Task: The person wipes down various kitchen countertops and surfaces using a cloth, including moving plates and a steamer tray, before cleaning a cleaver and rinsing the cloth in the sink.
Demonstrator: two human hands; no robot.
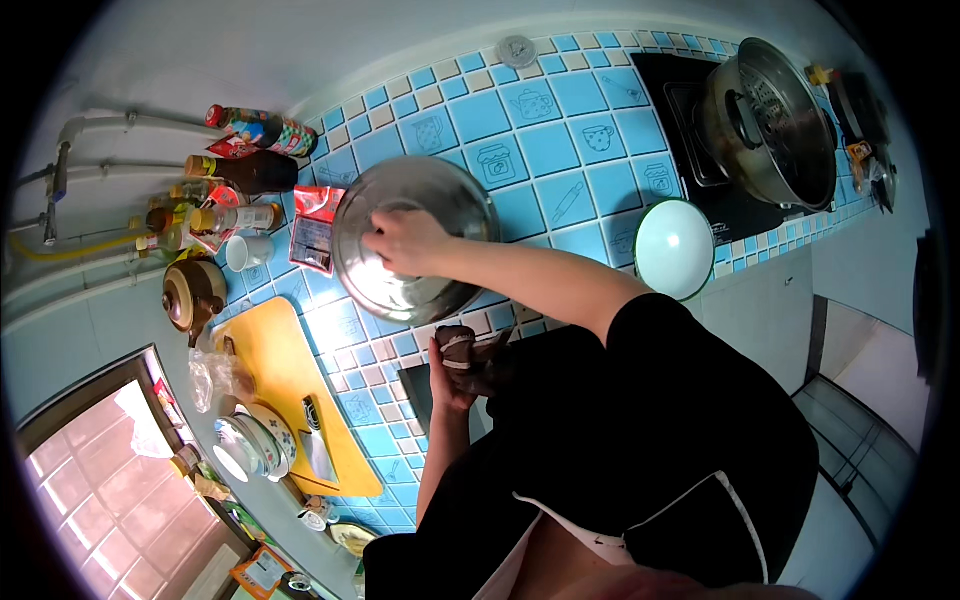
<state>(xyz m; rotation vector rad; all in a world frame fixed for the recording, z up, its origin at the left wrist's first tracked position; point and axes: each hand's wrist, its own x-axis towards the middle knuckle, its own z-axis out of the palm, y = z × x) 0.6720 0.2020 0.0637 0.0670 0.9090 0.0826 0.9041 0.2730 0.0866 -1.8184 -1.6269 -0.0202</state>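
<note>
My right hand (409, 241) is closed over the middle of a large round stainless steel lid (442, 187), where a knob would sit; the knob itself is hidden under the fingers. The lid lies on the blue tiled counter, and whatever is beneath it cannot be seen. Lower down, at the counter's front edge, my left hand (450, 386) holds a bunched dark brown cloth (456, 349) with pale trim, close to my black shirt. An opened red packet (315, 229) touches or nearly touches the lid's left side.
A large steamer pot (772, 127) stands on the black cooktop (686, 112), near a white basin (675, 251). Sauce bottles (251, 174), a white cup (250, 253) and a lidded clay pot (193, 292) stand left. A yellow cutting board (277, 352) bears a cleaver (319, 446) and stacked bowls (259, 442).
</note>
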